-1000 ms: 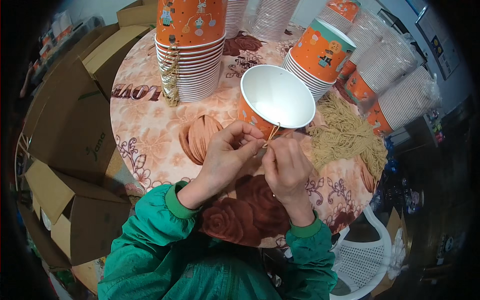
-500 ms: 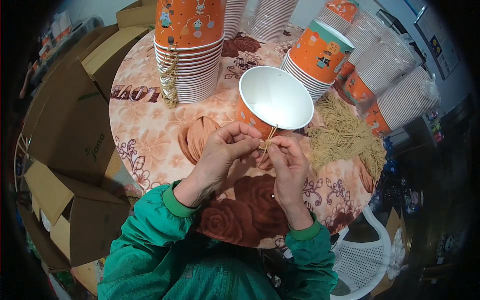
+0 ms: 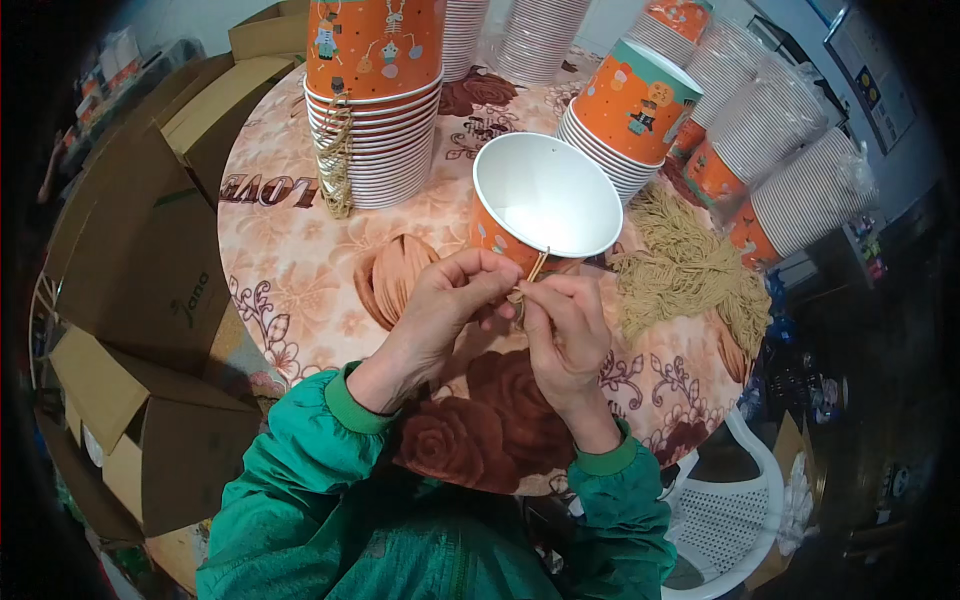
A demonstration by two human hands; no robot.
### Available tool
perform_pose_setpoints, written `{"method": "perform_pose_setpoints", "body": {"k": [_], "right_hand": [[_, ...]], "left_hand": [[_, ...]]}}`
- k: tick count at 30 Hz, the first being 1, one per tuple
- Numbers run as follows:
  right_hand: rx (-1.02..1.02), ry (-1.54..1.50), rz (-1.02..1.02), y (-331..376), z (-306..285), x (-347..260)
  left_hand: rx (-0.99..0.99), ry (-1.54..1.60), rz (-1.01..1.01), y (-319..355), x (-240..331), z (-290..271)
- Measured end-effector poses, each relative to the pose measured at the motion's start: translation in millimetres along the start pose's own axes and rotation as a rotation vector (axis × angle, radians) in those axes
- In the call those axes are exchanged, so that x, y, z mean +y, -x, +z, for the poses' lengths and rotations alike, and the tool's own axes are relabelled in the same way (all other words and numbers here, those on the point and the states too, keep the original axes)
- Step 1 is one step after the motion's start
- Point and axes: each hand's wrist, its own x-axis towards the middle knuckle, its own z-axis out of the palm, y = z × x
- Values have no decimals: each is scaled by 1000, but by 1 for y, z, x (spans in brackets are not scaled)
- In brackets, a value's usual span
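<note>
String (image 3: 539, 264): hanging from the near rim of the cup (image 3: 555, 190) on the table (image 3: 400, 225); being pinched just below, between nearly closed fingertips of left hand (image 3: 452, 300) and right hand (image 3: 570, 335), presumably for fine control; facing the body, likely for easy reach.

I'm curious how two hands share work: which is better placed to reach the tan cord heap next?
Probably the right hand: the tan cord heap lies on that side, nearer than to the left hand. Both are busy at the cord running to the orange paper bucket.
</note>
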Motion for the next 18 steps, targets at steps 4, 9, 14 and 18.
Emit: {"method": "perform_pose_setpoints", "body": {"k": [4, 9, 14, 18], "right_hand": [[41, 148, -183, -2, -3, 4], [47, 150, -158, -4, -2, 5], [55, 149, -148, -2, 1, 4], [60, 146, -141, -2, 0, 3]], "left_hand": [[24, -13, 96, 3, 0, 7], [17, -178, 313, 5, -2, 8], [-7, -259, 280, 6, -4, 8], [-51, -181, 162, 7, -2, 4]]}}
